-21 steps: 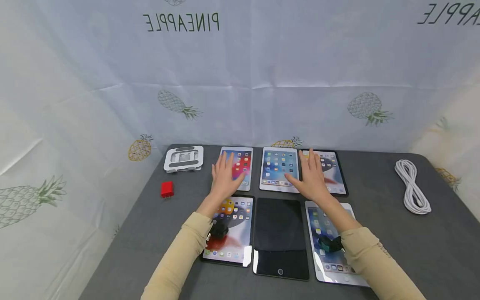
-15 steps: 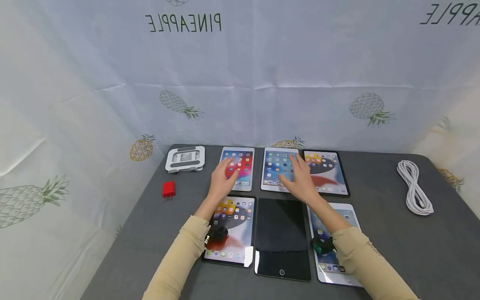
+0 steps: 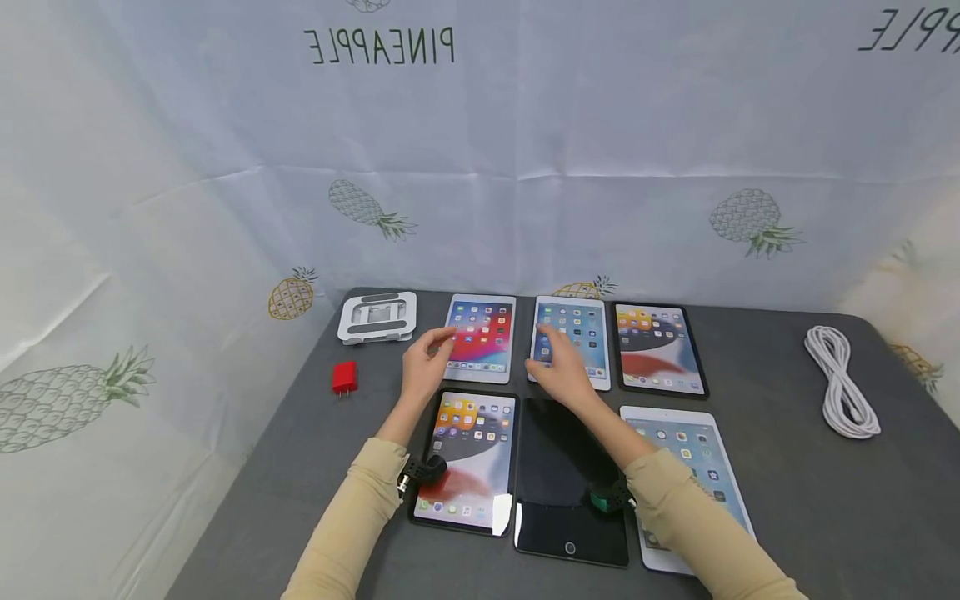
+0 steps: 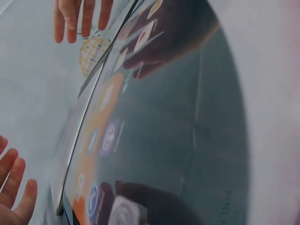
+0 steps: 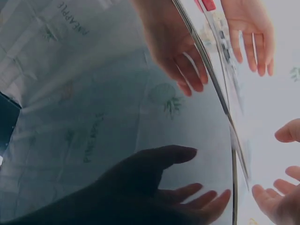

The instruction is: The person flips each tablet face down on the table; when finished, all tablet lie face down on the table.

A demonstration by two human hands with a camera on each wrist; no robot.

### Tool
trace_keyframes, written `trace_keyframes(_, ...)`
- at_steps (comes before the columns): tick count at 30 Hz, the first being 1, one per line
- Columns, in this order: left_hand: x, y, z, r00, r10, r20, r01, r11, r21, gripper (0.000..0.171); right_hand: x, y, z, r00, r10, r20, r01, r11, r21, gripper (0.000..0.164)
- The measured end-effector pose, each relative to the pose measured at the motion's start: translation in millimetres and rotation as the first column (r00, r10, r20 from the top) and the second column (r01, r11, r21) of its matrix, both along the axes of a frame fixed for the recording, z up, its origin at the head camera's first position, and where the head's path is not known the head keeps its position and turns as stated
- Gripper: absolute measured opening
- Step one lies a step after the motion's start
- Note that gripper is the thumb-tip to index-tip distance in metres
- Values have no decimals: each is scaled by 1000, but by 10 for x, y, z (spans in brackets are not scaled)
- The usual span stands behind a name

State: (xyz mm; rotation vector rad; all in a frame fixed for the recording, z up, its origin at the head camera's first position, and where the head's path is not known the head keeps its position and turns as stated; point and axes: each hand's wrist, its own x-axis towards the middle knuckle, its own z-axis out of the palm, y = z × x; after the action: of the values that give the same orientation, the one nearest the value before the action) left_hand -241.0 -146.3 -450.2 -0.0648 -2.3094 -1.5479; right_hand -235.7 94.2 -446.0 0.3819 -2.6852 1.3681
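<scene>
My left hand [image 3: 423, 365] is at the left edge of a white tablet [image 3: 483, 337] with a red and blue screen, fingers loosely bent. My right hand [image 3: 564, 375] hovers over the left edge of the middle white tablet [image 3: 581, 321], thumb and fingers spread apart. Whether either hand touches a tablet is hard to tell. The left wrist view has my left hand [image 4: 16, 192] low and my right hand [image 4: 82, 16] at the top, beside a black-framed tablet [image 4: 145, 131]. Fingers are relaxed in the right wrist view, where a dark screen [image 5: 117, 108] mirrors both hands.
Nearer me lie the black-framed tablet [image 3: 476, 450], a dark-screened tablet [image 3: 555, 521] and a white one [image 3: 693, 446]. Another black-framed tablet [image 3: 660, 350] lies back right. A folded stand [image 3: 377, 318], red charger plug [image 3: 344, 377] and coiled white cable [image 3: 842, 383] flank them on the grey table [image 3: 300, 500].
Both hands have shifted left and toward me, off the screens they were spread over. My left fingers have bent closer together. The tablets keep their places; the head view has shifted slightly.
</scene>
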Motion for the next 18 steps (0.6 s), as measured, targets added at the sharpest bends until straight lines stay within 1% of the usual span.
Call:
trace_keyframes(3, 1, -38, -9, 999, 14, 31, -13, 1000, -5, 24, 7, -82, -1, 997, 4, 75, -1, 999, -39, 64)
trace_keyframes(5, 4, -64, -18, 998, 31, 63, -30, 999, -20, 25, 16, -134, 0, 993, 15, 121, -5, 997, -83, 64)
trace_keyframes(10, 32, -121, -14, 987, 75, 145, -62, 994, -93, 29, 40, -241, -20, 975, 55, 217, -13, 982, -186, 62)
trace_keyframes(13, 54, -146, -6, 978, 77, 194, -53, 991, -123, 33, 60, -288, -16, 962, 69, 265, -9, 975, -221, 63)
trace_keyframes(18, 76, -168, 10, 959, 60, 276, -22, 990, -138, 39, 68, -332, -18, 955, 82, 286, -11, 971, -241, 63)
